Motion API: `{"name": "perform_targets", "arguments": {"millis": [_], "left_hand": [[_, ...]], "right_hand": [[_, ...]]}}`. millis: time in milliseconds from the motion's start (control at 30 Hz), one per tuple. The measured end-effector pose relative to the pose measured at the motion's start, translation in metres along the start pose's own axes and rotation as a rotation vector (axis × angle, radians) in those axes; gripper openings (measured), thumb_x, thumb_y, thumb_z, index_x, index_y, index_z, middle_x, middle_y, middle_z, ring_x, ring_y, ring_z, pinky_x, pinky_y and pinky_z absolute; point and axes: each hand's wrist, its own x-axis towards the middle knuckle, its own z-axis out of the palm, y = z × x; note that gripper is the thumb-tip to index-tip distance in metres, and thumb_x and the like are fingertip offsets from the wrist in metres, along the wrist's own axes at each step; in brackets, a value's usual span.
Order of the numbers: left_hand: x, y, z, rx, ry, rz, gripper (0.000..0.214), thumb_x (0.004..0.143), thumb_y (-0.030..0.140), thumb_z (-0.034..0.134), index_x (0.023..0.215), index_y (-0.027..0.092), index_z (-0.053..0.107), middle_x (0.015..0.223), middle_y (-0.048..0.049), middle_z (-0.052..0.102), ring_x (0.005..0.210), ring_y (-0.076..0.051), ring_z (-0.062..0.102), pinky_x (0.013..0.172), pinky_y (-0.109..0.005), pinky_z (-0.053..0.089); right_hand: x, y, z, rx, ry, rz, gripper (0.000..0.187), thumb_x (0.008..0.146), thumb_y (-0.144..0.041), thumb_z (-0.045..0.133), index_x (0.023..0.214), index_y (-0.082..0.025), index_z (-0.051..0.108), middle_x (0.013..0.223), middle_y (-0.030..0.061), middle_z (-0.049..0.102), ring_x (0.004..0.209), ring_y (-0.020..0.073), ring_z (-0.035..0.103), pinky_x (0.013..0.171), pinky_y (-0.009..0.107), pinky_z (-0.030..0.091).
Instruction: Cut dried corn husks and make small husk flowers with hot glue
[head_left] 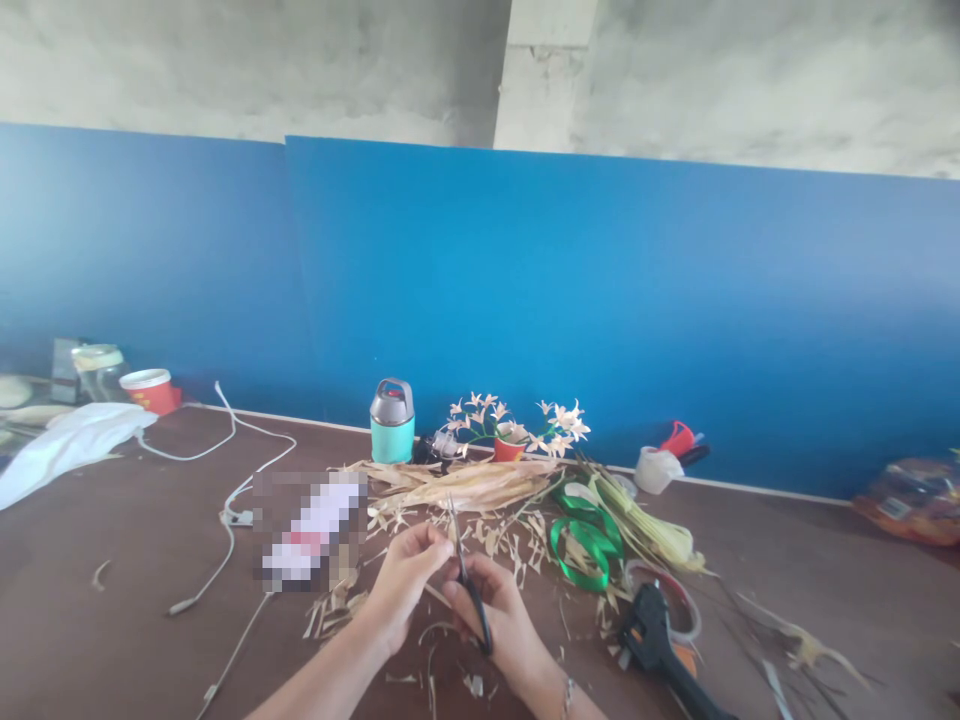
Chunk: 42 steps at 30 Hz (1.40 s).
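My right hand [499, 610] grips a pair of black-handled scissors [474, 605], its fingers wrapped about the handles and the blades pointing up and away. Beside it, my left hand [405, 575] is closed in a pinch near the blades. What it pinches is too small and blurred to name. Just beyond both hands lies a pile of dry, pale corn husks [465, 488], with many cut scraps [517, 545] scattered around on the brown table [120, 640].
Right of my hands lie green ribbon [574, 575], a roll of tape [690, 610] and a black glue gun [660, 640]. Behind stand a teal flask [392, 430] and pale flowers in a red cup [510, 450]. A white cable [225, 560] runs along the left.
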Motion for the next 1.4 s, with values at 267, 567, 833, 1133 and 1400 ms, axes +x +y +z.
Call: {"name": "perform_targets", "arguments": {"millis": [267,567,833,1133,1400], "left_hand": [[0.002,0.001,-0.002,-0.042,-0.011,-0.018,0.019,0.061,0.02,0.068,0.055,0.016,0.05,0.049,0.0053,0.052,0.05,-0.01,0.051,0.05,-0.02,0.036],[0.004,0.006,-0.003,-0.046,-0.041,-0.062,0.021,0.059,0.02,0.069,0.054,0.017,0.049,0.052,0.004,0.056,0.05,-0.011,0.054,0.051,-0.021,0.036],[0.009,0.006,-0.011,-0.085,-0.124,-0.07,0.02,0.058,0.019,0.071,0.055,0.016,0.051,0.056,0.0031,0.056,0.053,-0.011,0.053,0.058,-0.025,0.041],[0.01,0.011,-0.011,-0.083,-0.168,-0.067,0.024,0.055,0.021,0.072,0.051,0.016,0.049,0.053,0.004,0.051,0.052,-0.01,0.049,0.057,-0.024,0.041],[0.01,0.015,-0.018,-0.015,-0.16,-0.056,0.02,0.059,0.02,0.07,0.052,0.016,0.051,0.061,0.0011,0.059,0.06,-0.012,0.053,0.064,-0.025,0.04]], "right_hand": [[-0.001,0.0,0.0,-0.025,0.025,0.021,0.045,0.058,-0.053,0.074,0.071,-0.016,0.051,0.042,-0.0093,0.043,0.034,0.0035,0.036,0.032,0.014,0.029],[0.0,-0.002,-0.002,-0.054,0.02,0.042,0.044,0.059,-0.053,0.073,0.068,-0.017,0.05,0.041,-0.0094,0.043,0.032,0.0025,0.034,0.031,0.014,0.026],[-0.002,-0.01,0.001,-0.033,0.028,0.077,0.046,0.054,-0.054,0.075,0.066,-0.017,0.05,0.038,-0.01,0.041,0.031,0.0021,0.033,0.03,0.014,0.023],[0.0,-0.005,-0.002,-0.047,0.018,0.081,0.043,0.056,-0.052,0.075,0.065,-0.017,0.051,0.038,-0.01,0.041,0.03,0.0019,0.032,0.029,0.014,0.022],[0.003,-0.004,-0.006,-0.092,0.022,0.105,0.042,0.058,-0.051,0.074,0.068,-0.017,0.052,0.037,-0.0093,0.042,0.029,0.0032,0.032,0.028,0.015,0.022]]}}
